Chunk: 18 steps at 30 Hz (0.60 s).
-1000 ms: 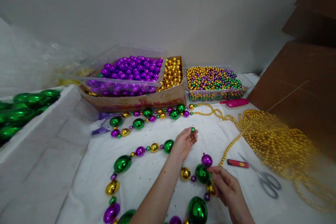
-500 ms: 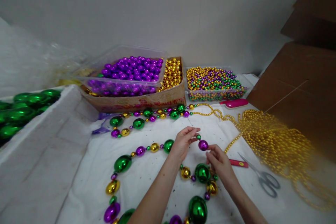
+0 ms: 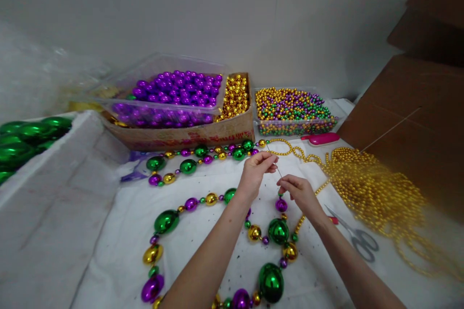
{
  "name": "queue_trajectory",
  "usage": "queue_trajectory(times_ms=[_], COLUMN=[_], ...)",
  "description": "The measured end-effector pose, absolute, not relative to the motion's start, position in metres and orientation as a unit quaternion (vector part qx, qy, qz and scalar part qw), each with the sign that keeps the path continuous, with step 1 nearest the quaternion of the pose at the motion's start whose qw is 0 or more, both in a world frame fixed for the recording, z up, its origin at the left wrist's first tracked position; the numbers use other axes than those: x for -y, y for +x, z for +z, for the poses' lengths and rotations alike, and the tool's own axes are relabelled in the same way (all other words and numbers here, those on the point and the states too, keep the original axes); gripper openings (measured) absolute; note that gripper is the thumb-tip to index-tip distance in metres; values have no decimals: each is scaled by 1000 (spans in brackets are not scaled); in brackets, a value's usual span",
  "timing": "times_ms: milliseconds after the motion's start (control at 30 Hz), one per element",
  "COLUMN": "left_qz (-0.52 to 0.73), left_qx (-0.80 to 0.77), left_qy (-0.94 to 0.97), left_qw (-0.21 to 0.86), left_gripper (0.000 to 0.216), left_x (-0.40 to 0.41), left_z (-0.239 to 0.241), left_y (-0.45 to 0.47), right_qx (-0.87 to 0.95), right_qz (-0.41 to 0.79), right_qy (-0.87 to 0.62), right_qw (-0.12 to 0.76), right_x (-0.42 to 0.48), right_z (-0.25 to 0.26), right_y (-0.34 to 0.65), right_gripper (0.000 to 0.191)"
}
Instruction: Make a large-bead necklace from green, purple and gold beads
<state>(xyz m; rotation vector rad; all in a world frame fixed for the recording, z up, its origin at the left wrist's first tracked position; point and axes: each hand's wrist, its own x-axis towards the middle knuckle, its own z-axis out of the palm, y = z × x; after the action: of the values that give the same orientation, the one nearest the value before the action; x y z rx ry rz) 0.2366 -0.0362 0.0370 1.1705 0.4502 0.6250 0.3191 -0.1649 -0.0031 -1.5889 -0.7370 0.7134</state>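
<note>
Pinching the needle (image 3: 279, 173), left hand (image 3: 256, 170) at its top and right hand (image 3: 296, 191) below, both press fingertips together. If either slips, the purple bead (image 3: 281, 204) at the right hand's 7 o'clock may slide off.

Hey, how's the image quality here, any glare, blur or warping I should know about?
Head view: even, soft light with faint shadows; glare spots on the big green bead; the gold bead strands smear toward the right edge; wide-angle stretching at the corners; the thin needle is barely resolved.
</note>
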Motion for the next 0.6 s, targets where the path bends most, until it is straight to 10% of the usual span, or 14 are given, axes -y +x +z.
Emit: queue_trajectory(times_ms=[600], left_qz=[109], left_qx=[-215], left_qy=[555], left_qw=[796], left_gripper=[21], left_x=[43], left_z=[10], left_y=[209], right_qx=[171], right_qz=[202], right_qy=[-537], right_qw=[801], right_x=[193], right_z=[40], right_y=[393], right_gripper=[29])
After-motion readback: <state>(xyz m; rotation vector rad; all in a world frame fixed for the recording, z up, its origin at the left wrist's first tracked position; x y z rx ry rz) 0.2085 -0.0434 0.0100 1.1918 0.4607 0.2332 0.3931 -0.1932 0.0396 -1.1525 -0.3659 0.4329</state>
